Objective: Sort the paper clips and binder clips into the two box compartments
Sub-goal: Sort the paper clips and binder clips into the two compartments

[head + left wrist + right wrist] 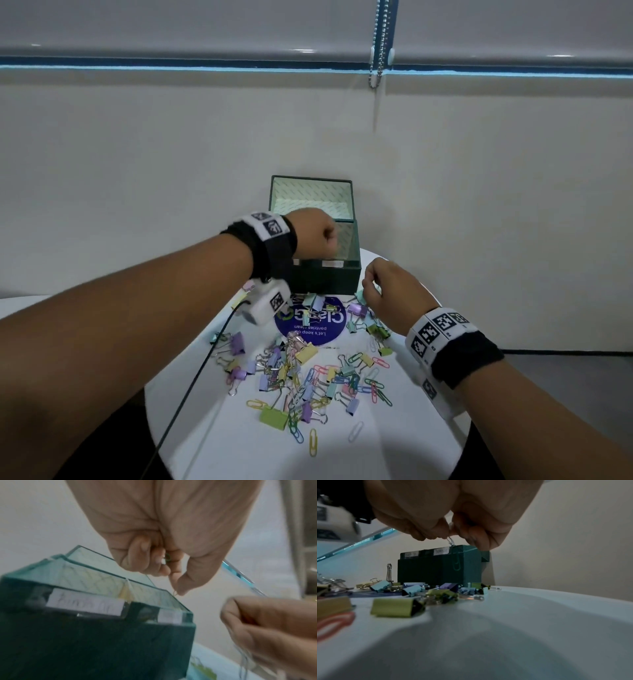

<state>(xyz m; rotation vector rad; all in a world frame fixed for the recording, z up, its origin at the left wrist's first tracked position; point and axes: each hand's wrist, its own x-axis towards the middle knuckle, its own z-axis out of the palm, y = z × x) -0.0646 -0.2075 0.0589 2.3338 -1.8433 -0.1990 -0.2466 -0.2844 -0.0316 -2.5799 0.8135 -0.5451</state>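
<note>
**Sorting barely begun; most clips still loose on the counter**

Clips of both kinds lie scattered across the white counter (428, 445): pastel binder clips (274, 417) and coloured paper clips (312, 442) mixed in one heap in front of the dark green box (325, 277). The box stands open at the far edge, lid up, with a paper label on each of its two compartments; what already lies inside cannot be seen.

The left hand (317, 236) hovers over the box with fingers curled tight; the wrist view shows something small and greenish pinched there, too blurred to name. The right hand (387, 291) hangs just beside the box's right front corner, its grip closed on a chain of linked paper clips (454, 555) dangling from the fingertips.

Judging by the heap, nearly all the sorting remains.
</note>
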